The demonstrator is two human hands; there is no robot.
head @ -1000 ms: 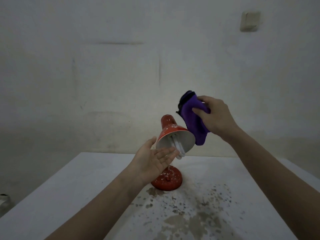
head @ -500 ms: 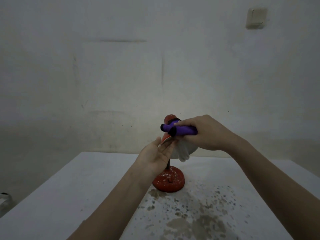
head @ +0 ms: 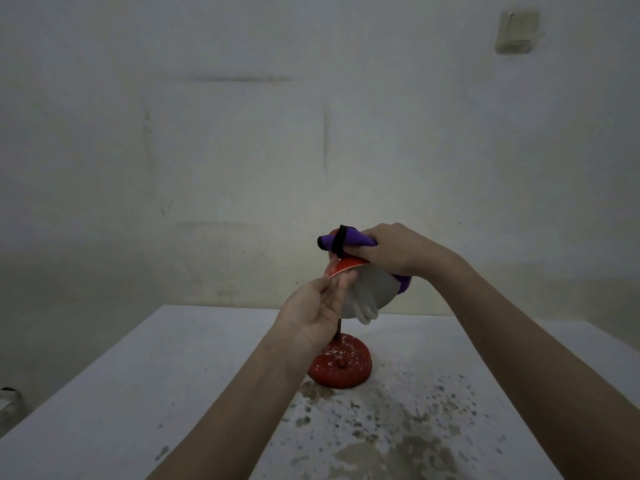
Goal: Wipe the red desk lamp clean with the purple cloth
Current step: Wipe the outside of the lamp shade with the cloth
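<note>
- Lower centre of frame: the table [head: 104,393] is blotched with dark stains [head: 381,445] that run up to the lamp's foot.
- The red desk lamp [head: 346,264] stands at frame centre. Its round base [head: 341,370] sits on the table and is flecked white.
- My left hand [head: 318,306] is loose, fingers nearly straight, with the tips touching the shade's lower-left rim. It grips nothing and only braces.
- The shade tips toward me, showing a white interior and the bulb [head: 363,308].
- My right hand [head: 398,251] is curled tight round the bunched purple cloth [head: 349,239] and presses it on the shade's top. A tail of cloth hangs at the right rim.
- Step in hand, as I judge it: wiping the shade's outer top. I should sweep crown to rim, keep the left fingertips countering the push so the neck doesn't swing, and stay off the bulb.
- Risk: the base may skid on the table.
- Upper right, on the wall: a pale switch plate [head: 517,31].
- No brand, label or writing is legible anywhere.
</note>
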